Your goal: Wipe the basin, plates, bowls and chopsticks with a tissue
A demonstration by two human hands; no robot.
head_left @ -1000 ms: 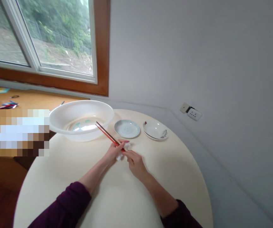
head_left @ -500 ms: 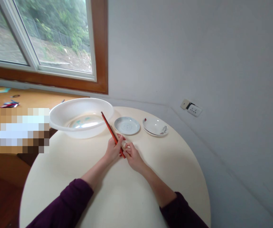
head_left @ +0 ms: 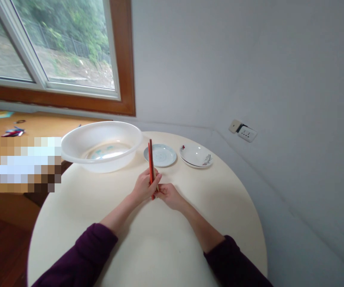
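Observation:
A bundle of chopsticks (head_left: 151, 161), red, dark brown and pale, stands nearly upright above the middle of the table. My left hand (head_left: 143, 185) is wrapped round it, thumb across the front. Lower down, my right hand (head_left: 169, 195) is closed with its fingertips at the bottom ends of the bundle, close against my left hand; part of its fingers is hidden. Just behind the chopsticks lies a pale blue-grey plate (head_left: 166, 155), partly covered by them. White bowls with a floral pattern (head_left: 195, 155), apparently stacked, sit to its right.
A large translucent white basin (head_left: 100, 159) stands at the back left of the round cream table (head_left: 148, 247). Beyond it, a wooden desk (head_left: 46, 123) holds pens (head_left: 13, 132) and a dark ring. A wall with a socket (head_left: 247, 133) borders the right side.
The chopsticks have turned from leaning left to nearly upright, their tops swinging right. My right hand has drawn in closer to their lower ends.

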